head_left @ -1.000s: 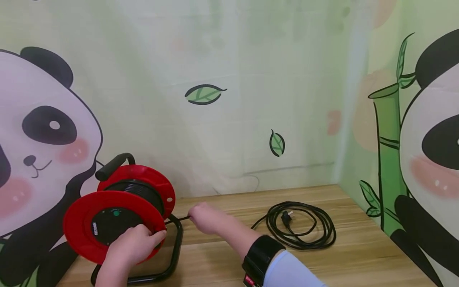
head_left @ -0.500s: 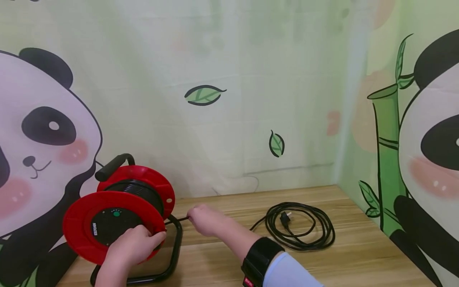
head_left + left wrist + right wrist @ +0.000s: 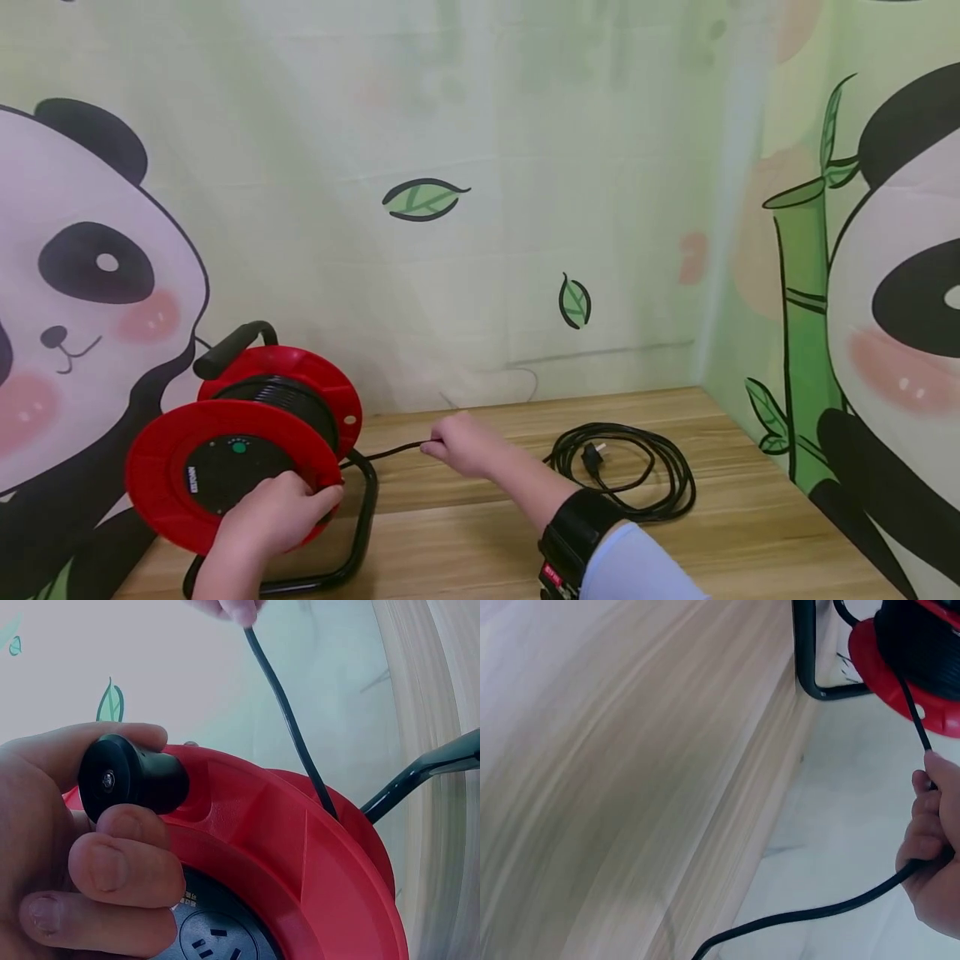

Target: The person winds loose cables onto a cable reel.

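A red cable reel (image 3: 225, 425) with black cable wound on its drum stands at the left of the table, on a black tube frame (image 3: 367, 517). My left hand (image 3: 273, 517) is at its near flange; the left wrist view shows thumb and fingers around a short black crank knob (image 3: 131, 776). To the right of the reel, my right hand (image 3: 465, 446) grips the black cable (image 3: 397, 451), which runs straight from the drum into the fist. In the right wrist view the cable (image 3: 802, 916) leaves the fist on the other side and hangs in a curve.
Loose cable lies in a coil (image 3: 675, 492) at the table's right, with a black plug (image 3: 592, 457) inside it. A black carrying handle (image 3: 236, 348) tops the reel. Printed cloth (image 3: 465, 275) hangs behind and beside the wooden table (image 3: 450, 550).
My right hand has moved right, away from the reel, and a longer stretch of cable shows between them. My left hand keeps its place at the reel.
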`<state>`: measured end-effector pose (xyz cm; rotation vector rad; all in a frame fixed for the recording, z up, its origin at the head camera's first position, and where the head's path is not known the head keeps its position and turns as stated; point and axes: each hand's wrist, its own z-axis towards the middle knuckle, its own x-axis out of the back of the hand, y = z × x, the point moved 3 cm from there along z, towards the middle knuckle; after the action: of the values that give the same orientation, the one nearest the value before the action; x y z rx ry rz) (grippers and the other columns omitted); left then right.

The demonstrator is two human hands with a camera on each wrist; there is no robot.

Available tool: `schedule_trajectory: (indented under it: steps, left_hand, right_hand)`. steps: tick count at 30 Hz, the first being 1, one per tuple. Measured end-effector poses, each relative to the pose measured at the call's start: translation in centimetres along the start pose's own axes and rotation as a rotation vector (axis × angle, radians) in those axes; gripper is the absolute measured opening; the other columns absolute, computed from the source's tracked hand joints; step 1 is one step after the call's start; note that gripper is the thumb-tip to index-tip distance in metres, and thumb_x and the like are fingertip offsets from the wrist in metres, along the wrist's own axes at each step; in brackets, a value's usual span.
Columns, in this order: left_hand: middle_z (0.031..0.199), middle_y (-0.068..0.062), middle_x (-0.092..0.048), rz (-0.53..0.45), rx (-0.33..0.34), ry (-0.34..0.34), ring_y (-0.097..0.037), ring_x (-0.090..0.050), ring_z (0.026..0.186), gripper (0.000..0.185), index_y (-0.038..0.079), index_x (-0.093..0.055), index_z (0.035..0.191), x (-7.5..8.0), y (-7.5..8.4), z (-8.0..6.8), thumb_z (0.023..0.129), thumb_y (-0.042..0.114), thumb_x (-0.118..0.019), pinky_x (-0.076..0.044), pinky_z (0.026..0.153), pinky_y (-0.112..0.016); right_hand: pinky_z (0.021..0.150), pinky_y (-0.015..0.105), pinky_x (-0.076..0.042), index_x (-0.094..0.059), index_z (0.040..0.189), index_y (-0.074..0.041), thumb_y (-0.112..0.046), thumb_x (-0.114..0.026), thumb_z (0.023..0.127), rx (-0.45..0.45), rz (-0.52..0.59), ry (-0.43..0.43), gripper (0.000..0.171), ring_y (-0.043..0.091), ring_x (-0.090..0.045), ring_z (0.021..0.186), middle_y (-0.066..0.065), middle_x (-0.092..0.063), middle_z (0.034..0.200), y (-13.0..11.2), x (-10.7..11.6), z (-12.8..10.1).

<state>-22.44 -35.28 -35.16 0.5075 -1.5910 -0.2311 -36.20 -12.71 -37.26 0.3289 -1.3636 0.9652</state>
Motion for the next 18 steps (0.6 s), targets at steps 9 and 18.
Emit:
schedule_trajectory:
  steps: [9, 18]
  left_hand:
    - [0.059, -0.004, -0.054, -0.009, 0.007, -0.005, -0.021, -0.052, 0.061, 0.043, 0.012, -0.064, 0.069, 0.0, 0.3, -0.1, 0.097, 0.044, -0.059, -0.036, 0.058, -0.035]
    - [0.055, -0.002, -0.051, -0.015, 0.012, -0.007, -0.021, -0.049, 0.058, 0.048, 0.011, -0.062, 0.065, 0.0, 0.2, -0.2, 0.098, 0.046, -0.057, -0.034, 0.057, -0.035]
  right_hand:
    - [0.046, 0.023, -0.028, -0.038, 0.057, -0.019, -0.036, -0.065, 0.101, -0.055, 0.136, 0.006, 0.054, 0.005, -0.028, 0.044, -0.012, -0.03, 0.049, 4.0, 2.1, -2.4]
    - [0.047, 0.025, -0.026, -0.035, 0.055, -0.019, -0.042, -0.068, 0.098, -0.071, 0.133, -0.01, 0.059, 0.006, -0.023, 0.045, -0.014, -0.025, 0.048, 6.9, 4.5, -4.5]
